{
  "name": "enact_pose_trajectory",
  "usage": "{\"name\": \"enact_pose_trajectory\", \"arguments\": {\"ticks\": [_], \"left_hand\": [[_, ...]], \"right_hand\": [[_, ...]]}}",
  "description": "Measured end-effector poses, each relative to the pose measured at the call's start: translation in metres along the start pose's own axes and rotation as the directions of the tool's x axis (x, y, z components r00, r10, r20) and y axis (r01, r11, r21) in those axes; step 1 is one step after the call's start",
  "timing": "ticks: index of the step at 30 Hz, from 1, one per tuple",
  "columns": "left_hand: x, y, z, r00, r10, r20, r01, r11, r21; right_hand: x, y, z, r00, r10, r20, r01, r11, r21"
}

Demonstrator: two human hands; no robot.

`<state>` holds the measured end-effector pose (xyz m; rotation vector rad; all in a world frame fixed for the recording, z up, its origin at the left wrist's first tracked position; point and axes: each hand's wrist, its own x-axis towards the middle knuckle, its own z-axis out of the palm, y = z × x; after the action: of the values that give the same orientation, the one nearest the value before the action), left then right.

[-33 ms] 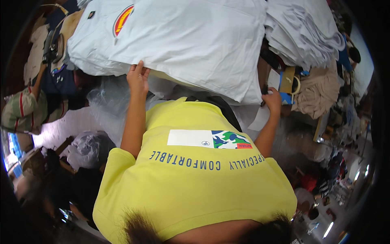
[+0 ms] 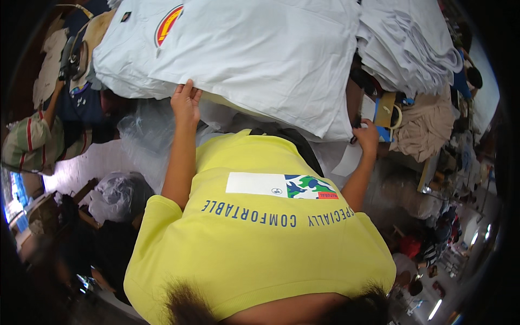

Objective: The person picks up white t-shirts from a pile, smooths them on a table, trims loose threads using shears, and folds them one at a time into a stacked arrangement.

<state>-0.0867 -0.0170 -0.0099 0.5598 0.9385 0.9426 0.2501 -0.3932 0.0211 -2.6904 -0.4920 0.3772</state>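
Pinching the white shirt point(image 2: 260, 59) is the left grip point(image 2: 187, 104); right grip point(image 2: 367, 136), hold unclear, is near tape roll point(image 2: 400, 115) and beige cloth point(image 2: 425, 131).

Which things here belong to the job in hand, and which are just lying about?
In the job:
- white cloth, edge in the left hand, corner by the right hand
- perhaps the white pile beside it

Apparently lying about:
- beige cloth
- plastic bag

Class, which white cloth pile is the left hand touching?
The smooth pile with the red-and-yellow emblem; the left hand touches its near edge. The ruffled pile, farther right, is untouched.
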Motion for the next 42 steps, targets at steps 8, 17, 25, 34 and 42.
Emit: {"name": "enact_pose_trajectory", "arguments": {"ticks": [8,17,25,34,42], "left_hand": [[0.008,0.024,-0.004,0.999,0.035,0.003,-0.034,0.999,-0.034],[0.01,0.026,-0.009,0.994,-0.088,0.061,0.083,0.993,0.081],[0.009,0.041,-0.006,0.988,-0.105,0.115,0.102,0.994,0.026],[0.01,0.043,-0.011,0.984,-0.115,0.132,0.114,0.993,0.019],[0.013,0.045,-0.011,0.985,-0.11,0.133,0.119,0.991,-0.062]], "right_hand": [[0.012,-0.042,0.013,0.952,-0.072,-0.297,0.2,0.882,0.428],[-0.022,-0.23,0.076,0.794,-0.534,0.29,0.161,0.645,0.747],[-0.045,-0.319,0.118,0.588,-0.634,0.503,0.497,0.773,0.393],[-0.051,-0.346,0.12,0.529,-0.678,0.511,0.552,0.732,0.399],[-0.051,-0.328,0.132,0.573,-0.66,0.486,0.564,0.748,0.35]]}}
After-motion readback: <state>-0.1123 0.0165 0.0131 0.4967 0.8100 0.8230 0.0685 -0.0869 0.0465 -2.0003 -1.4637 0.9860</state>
